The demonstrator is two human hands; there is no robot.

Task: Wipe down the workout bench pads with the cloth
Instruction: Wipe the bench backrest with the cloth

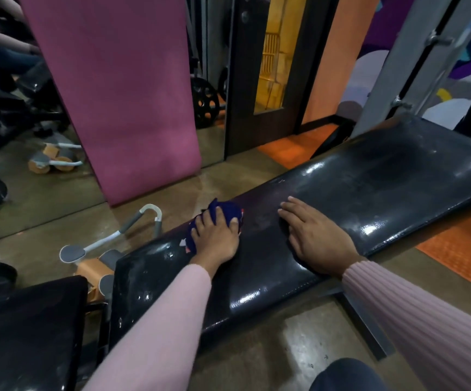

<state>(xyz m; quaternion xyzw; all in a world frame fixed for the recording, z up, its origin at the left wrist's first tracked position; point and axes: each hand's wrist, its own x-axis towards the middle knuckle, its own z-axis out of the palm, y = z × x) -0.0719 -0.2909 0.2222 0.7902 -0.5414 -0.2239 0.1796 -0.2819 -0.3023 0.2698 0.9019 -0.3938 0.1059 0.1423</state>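
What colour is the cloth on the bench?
Dark blue cloth with small red and white patches, head view.

Glossy black vinyl on the bench pad [341,198], soft dark-blue fabric for the cloth [225,211], ribbed pink knit on the sleeve [426,320].

Left hand [217,238] presses a bunched dark-blue cloth [223,214] at the far edge of the long glossy black bench pad [369,193]; right hand [316,238] lies flat mid-pad. Pink mat [121,94] leans behind, orange-grey ab roller [98,258] on floor.
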